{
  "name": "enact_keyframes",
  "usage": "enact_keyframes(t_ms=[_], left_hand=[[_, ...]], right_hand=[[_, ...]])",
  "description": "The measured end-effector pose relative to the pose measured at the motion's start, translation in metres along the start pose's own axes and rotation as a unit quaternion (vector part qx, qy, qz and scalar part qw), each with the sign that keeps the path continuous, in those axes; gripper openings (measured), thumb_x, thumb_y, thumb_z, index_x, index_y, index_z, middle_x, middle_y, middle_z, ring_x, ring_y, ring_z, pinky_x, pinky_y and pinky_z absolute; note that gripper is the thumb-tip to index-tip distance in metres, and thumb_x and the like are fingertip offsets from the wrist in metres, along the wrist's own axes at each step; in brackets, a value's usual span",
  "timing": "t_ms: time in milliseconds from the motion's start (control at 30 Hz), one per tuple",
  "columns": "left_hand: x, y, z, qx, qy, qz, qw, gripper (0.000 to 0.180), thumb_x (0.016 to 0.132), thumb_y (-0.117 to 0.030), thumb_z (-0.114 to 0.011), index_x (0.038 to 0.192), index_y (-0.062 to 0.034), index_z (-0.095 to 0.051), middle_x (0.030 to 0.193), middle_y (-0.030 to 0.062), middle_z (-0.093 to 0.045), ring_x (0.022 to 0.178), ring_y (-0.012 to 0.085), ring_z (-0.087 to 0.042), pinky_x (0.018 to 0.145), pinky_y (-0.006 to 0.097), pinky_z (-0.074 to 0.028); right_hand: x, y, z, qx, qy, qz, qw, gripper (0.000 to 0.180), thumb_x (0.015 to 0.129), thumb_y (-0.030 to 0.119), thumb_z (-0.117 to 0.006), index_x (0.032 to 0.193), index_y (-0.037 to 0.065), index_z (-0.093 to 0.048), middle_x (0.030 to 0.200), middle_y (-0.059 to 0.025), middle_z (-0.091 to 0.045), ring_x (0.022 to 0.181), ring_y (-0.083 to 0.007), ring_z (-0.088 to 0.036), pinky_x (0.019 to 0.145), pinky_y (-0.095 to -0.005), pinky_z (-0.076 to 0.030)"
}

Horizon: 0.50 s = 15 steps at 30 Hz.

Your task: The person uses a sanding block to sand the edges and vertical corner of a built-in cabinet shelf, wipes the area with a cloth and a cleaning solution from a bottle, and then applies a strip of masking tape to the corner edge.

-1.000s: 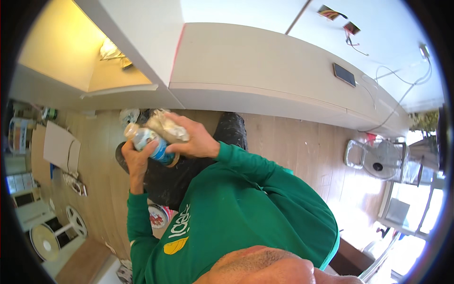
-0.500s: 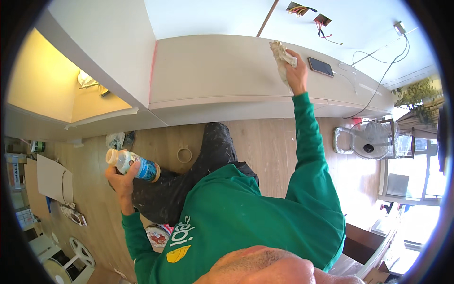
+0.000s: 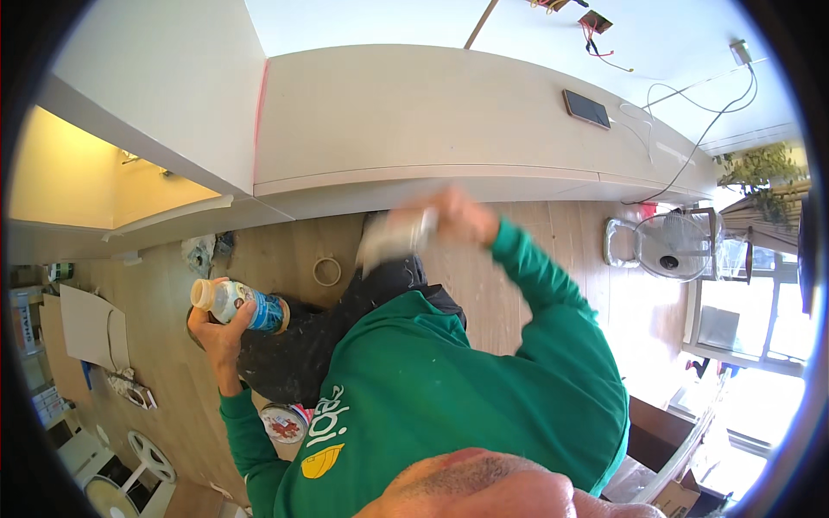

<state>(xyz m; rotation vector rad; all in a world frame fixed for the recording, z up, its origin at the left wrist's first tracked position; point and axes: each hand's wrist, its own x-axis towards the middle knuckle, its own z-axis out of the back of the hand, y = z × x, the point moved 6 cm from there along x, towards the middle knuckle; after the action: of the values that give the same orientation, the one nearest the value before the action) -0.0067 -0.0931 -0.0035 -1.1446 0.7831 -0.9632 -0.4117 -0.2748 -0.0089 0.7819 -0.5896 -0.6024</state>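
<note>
My left hand (image 3: 222,333) is wrapped around a plastic bottle (image 3: 243,306) with a pale orange cap and a blue label, tilted above my left thigh. My right hand (image 3: 460,216), smeared by motion, grips a whitish cloth (image 3: 395,239) that hangs over my dark trousers, just off the front edge of the long beige cabinet (image 3: 389,112). The cloth is blurred too, so its folds do not show. A phone (image 3: 586,109) lies on the cabinet top, to the right of and beyond my right hand.
A roll of tape (image 3: 327,271) and a crumpled plastic bag (image 3: 199,253) lie on the wooden floor. To the right stands a fan (image 3: 673,252); a cable (image 3: 721,168) runs down over the cabinet's end. A round tub (image 3: 283,424) sits beside my left arm. Wires stick out of wall openings.
My right hand has swept the cloth off the cabinet top, toward me and to the left. My left hand still holds the bottle in nearly the same place. The view has shifted slightly.
</note>
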Motion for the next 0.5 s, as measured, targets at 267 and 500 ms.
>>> enact_keyframes(t_ms=[267,500], left_hand=[[0.015,-0.059,-0.018,0.102,0.105,-0.177,0.973,0.051,0.064,-0.013,-0.088,0.108,0.0003,-0.066,0.092,0.0060,-0.065,0.081,0.0154,-0.064,0.076,0.030,-0.053],[0.013,-0.073,-0.023,0.123,0.120,-0.183,0.968,0.048,0.064,-0.017,-0.089,0.102,0.0012,-0.067,0.089,0.0077,-0.067,0.081,0.0166,-0.065,0.077,0.033,-0.053]], right_hand=[[-0.054,0.029,-0.035,0.412,-0.239,-0.312,0.822,0.040,0.086,0.019,-0.078,0.118,-0.002,-0.065,0.109,-0.0086,-0.070,0.091,-0.0172,-0.068,0.076,-0.0311,-0.056],[-0.071,-0.045,0.152,-0.372,-0.372,-0.261,0.809,0.032,0.084,0.028,-0.075,0.107,0.007,-0.070,0.102,-0.0158,-0.071,0.090,-0.0366,-0.069,0.078,-0.0458,-0.056]])
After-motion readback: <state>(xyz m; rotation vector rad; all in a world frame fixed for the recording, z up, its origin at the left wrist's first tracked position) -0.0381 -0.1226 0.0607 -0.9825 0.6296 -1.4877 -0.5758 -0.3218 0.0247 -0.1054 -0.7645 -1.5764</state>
